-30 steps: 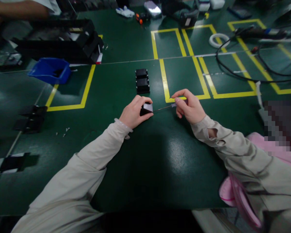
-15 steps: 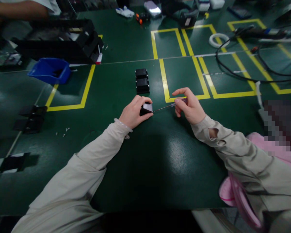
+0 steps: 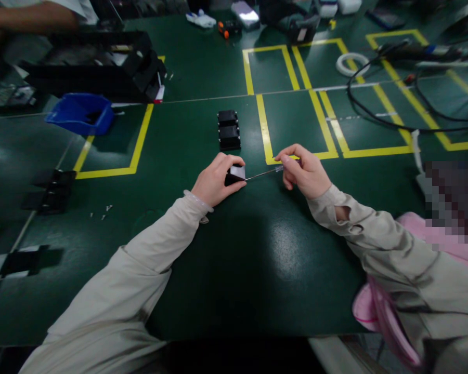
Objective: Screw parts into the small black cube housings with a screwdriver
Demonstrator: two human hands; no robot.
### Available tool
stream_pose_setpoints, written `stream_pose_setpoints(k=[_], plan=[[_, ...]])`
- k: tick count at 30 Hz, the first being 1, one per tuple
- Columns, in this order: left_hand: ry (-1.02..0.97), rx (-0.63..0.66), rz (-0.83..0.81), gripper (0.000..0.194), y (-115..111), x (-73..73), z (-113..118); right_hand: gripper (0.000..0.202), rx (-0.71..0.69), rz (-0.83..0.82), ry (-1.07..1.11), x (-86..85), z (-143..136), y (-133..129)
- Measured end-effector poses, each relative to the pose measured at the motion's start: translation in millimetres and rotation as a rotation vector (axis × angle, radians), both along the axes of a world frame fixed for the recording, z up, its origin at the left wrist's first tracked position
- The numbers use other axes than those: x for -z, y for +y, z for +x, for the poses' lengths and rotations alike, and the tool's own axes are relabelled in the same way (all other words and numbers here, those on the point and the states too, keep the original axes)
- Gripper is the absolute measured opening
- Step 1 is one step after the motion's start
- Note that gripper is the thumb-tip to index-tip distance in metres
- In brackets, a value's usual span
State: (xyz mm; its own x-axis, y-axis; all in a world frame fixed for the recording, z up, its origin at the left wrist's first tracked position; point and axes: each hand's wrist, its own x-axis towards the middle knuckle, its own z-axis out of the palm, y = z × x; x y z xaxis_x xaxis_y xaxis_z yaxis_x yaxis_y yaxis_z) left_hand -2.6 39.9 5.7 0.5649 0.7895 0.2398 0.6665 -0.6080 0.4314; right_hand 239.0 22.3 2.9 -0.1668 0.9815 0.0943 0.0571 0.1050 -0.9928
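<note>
My left hand [image 3: 217,181] is closed around a small black block-shaped part [image 3: 234,177] with a pale top face, pressing it to the green table. In my right hand [image 3: 304,171] is a screwdriver [image 3: 262,174], gripped by its handle between thumb and fingers. Its thin shaft points left, and the tip meets the right side of the black part near my left thumb. Just beyond my left hand stand two similar black parts [image 3: 229,130], side by side, with small shiny screws at their edges.
Several loose screws [image 3: 106,210] and more black parts [image 3: 54,192] lie on the left. A blue bin [image 3: 83,114] stands by a long black housing [image 3: 93,67]. Black cable [image 3: 359,106] and a tape roll [image 3: 352,64] lie at right. A person's arm [image 3: 31,21] reaches in top left.
The fingers of my right hand have curled slightly around the screwdriver handle, the index finger dropping a little. My left hand and the black part stay in place.
</note>
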Motion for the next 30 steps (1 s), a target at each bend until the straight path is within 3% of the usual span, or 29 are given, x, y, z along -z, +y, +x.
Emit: stream_pose_setpoints(k=[30], plan=[[-0.02, 0.014, 0.01, 0.037, 0.4, 1.4, -0.3, 0.019, -0.02, 0.009, 0.06, 1.1, -0.3, 1.3]])
